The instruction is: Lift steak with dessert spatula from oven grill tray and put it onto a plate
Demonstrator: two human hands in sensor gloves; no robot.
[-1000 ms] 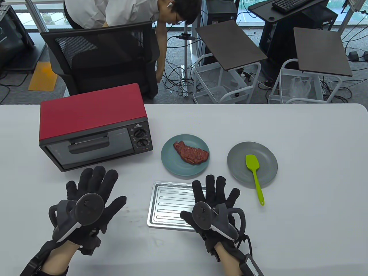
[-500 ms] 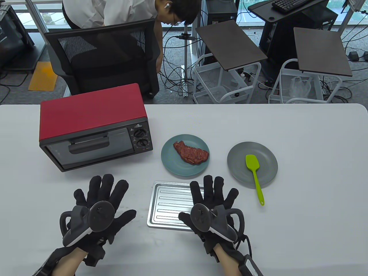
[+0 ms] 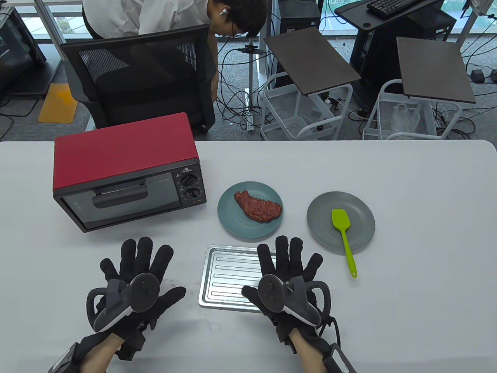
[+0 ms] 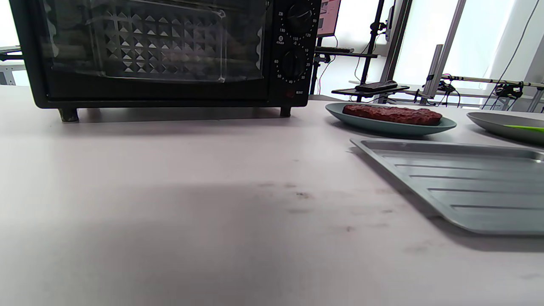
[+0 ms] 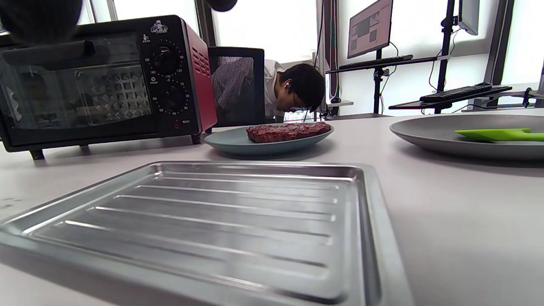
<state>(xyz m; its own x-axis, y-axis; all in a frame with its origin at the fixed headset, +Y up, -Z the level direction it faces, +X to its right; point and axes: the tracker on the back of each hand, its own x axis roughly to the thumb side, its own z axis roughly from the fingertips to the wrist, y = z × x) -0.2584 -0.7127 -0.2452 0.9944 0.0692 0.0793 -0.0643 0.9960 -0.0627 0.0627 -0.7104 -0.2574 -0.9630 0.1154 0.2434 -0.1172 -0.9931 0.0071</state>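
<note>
Dial numerals on oven (image 5: 106,80) too blurred to read.

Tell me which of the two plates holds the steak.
The blue-green plate nearest the oven holds the steak; the grey plate carries only the green spatula.

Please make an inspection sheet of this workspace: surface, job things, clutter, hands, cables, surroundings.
Surface: white table, faint dark smudges near the left hand.
Job's things: brown steak on teal round plate; ribbed metal oven tray empty; green silicone spatula resting on grey round plate.
Clutter: red toaster oven, door closed.
Hands: left hand and right hand flat, fingers spread, holding nothing.
Cables: nothing seen on the table; many on the floor behind.
Surroundings: black mesh chair, a person bending.
</note>
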